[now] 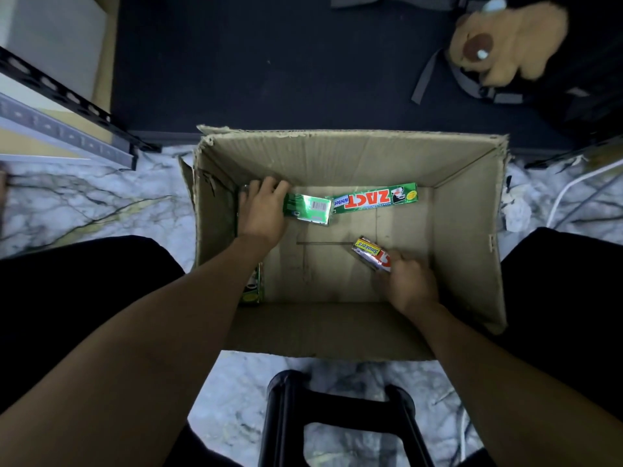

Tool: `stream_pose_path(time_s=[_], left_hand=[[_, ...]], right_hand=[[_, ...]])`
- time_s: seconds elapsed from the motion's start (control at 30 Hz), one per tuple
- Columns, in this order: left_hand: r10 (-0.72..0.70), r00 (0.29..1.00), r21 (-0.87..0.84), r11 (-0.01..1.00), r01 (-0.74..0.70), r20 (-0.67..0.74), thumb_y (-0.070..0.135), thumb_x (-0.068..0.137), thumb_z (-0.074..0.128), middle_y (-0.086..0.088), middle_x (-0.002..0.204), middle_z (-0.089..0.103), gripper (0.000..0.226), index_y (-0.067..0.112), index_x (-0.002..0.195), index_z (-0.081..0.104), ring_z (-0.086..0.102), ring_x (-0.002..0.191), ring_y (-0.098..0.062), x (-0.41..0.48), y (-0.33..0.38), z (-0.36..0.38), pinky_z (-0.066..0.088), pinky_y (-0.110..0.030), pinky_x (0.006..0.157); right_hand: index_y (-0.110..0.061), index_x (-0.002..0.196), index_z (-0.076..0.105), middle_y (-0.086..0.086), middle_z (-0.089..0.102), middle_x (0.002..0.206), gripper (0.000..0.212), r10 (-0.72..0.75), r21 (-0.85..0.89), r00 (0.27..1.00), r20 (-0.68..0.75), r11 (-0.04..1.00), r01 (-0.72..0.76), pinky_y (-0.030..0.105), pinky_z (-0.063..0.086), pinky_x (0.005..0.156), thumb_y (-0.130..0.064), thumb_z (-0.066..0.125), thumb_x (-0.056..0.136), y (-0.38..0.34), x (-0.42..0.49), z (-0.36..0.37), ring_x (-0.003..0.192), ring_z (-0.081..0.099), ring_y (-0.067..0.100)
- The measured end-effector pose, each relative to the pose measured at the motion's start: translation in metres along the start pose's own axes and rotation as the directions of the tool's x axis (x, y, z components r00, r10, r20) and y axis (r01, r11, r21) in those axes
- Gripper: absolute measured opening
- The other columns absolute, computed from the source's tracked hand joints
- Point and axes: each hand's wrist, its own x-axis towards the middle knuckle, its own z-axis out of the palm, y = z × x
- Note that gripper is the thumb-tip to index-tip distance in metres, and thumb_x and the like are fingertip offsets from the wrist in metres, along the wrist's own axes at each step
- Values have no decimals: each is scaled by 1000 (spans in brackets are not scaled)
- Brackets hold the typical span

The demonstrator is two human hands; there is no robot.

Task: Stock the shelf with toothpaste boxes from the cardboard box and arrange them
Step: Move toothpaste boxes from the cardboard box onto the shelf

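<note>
An open cardboard box sits on the floor between my knees. Inside it, my left hand grips the end of a green toothpaste box near the back left corner. A second green toothpaste box marked ZACT lies flat along the back wall, apart from both hands. My right hand holds a silver and red Smokers toothpaste box near the box's front right. Another green box stands against the left wall, partly hidden by my left forearm.
A metal shelf stands at the far left. Marble-patterned floor surrounds the cardboard box. A black stool is under me. A brown plush toy on a dark backpack lies at the back right, with a white cable near it.
</note>
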Motion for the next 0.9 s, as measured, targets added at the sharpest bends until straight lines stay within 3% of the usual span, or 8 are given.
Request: stream_pose_path(time_s=[0.1,0.2,0.27,0.43,0.7,0.9], left_hand=[[56,998,-55,997,-57,-28,23,71,78,-9,119,59,47,18,112,55,47,119,-34,-2,-8,8,38,-49,100],[12,1000,-98,995,-14,-27,10,69,75,-11,115,61,47,16,113,58,51,115,-34,0,-11,9,37,-42,97],[2,1000,-56,998,-2,5,12,71,76,-11,117,60,47,17,115,59,52,115,-33,3,-12,9,35,-41,96],[70,997,-22,997,-69,19,28,77,75,-5,123,58,46,22,120,58,48,122,-26,0,-19,7,24,-39,99],[255,966,11,967,-256,52,37,88,65,-3,127,55,44,23,127,51,53,118,-28,-9,13,-33,25,-44,104],[358,930,104,931,-349,-83,38,90,64,-1,129,54,43,24,128,50,53,118,-28,-23,37,-106,28,-49,100]], right_hand=[[-15,132,52,13,60,127,46,12,-32,1000,6,999,-11,36,47,87,-35,61,92,1,-2,-2,111,58,34],[-15,134,49,15,59,128,47,79,-79,996,41,994,-75,41,50,89,-25,64,91,6,-3,0,114,58,36],[-16,132,51,16,60,127,43,118,-63,992,50,991,-115,44,52,90,-22,63,91,9,-1,2,115,59,37],[-16,125,56,15,64,122,47,134,122,988,70,982,-142,43,54,87,-37,70,86,9,-1,-2,109,61,38],[-11,117,58,20,68,110,43,135,275,987,-86,955,-106,42,52,78,-45,62,91,12,-20,-28,100,64,41],[-14,108,57,19,70,100,41,120,340,951,-284,940,-17,42,51,72,-50,60,90,12,-50,-82,94,65,41]])
